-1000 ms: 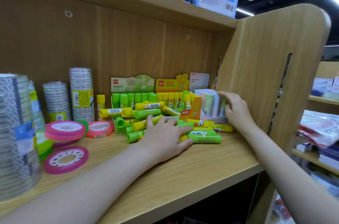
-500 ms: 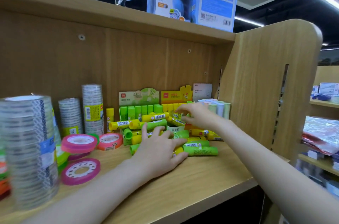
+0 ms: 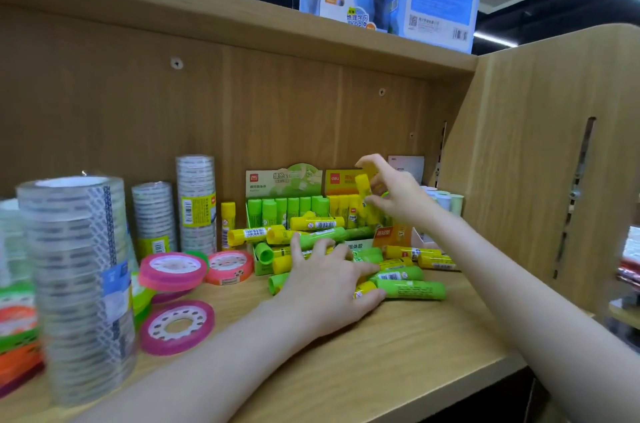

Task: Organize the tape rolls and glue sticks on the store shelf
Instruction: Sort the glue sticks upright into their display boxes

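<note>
While the left hand [image 3: 325, 287] lies spread and relaxed over the loose pile of glue sticks [image 3: 408, 287] near the shelf's [image 3: 398, 353] front edge, the right hand [image 3: 398, 194] is raised above the display boxes at the back — its grip pinching a yellow glue stick [image 3: 363, 184]. Tape rolls [image 3: 195, 201] stand toward the left end — clear stacks behind, pink rolls [image 3: 176, 325] lying flat in front.

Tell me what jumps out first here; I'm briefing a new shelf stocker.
The jumble of green and yellow glue sticks lying loose mid-shelf stands out, with the left hand resting on them. Just above, the right hand pinches a yellow glue stick over the yellow display box. At left, tall stacks of clear tape rolls rise beside flat pink tape rolls.
</note>
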`<state>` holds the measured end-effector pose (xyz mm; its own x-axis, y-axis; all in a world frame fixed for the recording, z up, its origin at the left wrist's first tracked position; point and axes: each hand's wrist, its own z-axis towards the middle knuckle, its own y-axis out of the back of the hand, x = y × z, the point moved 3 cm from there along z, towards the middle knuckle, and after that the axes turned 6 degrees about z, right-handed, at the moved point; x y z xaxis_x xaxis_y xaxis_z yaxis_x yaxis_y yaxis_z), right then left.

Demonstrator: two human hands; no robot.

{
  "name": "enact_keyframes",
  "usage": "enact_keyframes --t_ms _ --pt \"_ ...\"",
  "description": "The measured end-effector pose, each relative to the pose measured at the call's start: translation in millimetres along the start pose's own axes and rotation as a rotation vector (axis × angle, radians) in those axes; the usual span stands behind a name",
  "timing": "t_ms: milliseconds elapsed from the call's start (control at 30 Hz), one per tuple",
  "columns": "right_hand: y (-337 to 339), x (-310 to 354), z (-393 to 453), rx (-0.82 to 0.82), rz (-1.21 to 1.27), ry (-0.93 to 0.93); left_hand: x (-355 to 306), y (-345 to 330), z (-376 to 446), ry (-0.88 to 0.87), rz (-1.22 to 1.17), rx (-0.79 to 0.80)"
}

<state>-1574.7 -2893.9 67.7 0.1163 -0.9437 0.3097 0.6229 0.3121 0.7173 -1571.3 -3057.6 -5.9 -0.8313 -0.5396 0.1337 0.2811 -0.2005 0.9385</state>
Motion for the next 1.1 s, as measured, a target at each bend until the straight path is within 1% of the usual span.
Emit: enact_keyframes --t_ms 67,200,333,467,500,567,667,733,800,867,933,1000,1100 --pt "7.6 -0.8 -1.6 -0.035 0.023 -0.011 -0.2 0.0 -0.2 0.004 -0.007 -0.004" --pt "17.5 -2.5 -11.4 -0.094 0.222 -0.040 -0.3 1.2 -0.7 0.010 -0.016 -0.004" --pt "25.1 -6.7 -19.2 -0.137 0.255 -0.090 -0.4 1.1 -1.1 0.011 -0.013 -0.004" --pt "26.1 -6.0 -16.9 -0.001 0.103 -0.053 0.1 1.3 -1.4 0.013 -0.014 -0.001" --pt "26.5 -5.6 -16.1 -0.007 0.080 -0.037 0.1 1.5 -1.4 0.013 -0.015 0.001" --pt "27.8 -7.3 -16.0 -0.074 0.064 -0.025 0.1 1.9 -1.5 0.012 -0.016 0.003" --pt "26.9 -15.0 -17.0 -0.157 0.065 -0.052 -0.3 1.5 -1.8 0.011 -0.012 0.004" --pt "21.9 -24.7 -16.8 -0.136 -0.050 -0.087 0.0 1.3 -1.4 0.011 -0.012 0.004" --pt "13.3 -36.0 -17.7 -0.063 -0.183 -0.143 -0.1 1.1 -0.8 0.010 -0.012 0.009" --pt "8.1 -42.7 -19.4 -0.021 -0.192 -0.188 -0.2 1.0 -0.4 0.010 -0.012 0.009" --pt "9.0 -41.1 -19.9 -0.038 -0.178 -0.199 -0.1 0.7 -0.6 0.012 -0.012 0.012" --pt "13.1 -38.0 -17.4 -0.068 -0.242 -0.195 -0.5 0.4 -0.5 0.010 -0.012 0.012" --pt "15.8 -33.9 -14.1 -0.046 -0.346 -0.218 -0.6 1.1 -1.1 0.014 -0.014 -0.001"
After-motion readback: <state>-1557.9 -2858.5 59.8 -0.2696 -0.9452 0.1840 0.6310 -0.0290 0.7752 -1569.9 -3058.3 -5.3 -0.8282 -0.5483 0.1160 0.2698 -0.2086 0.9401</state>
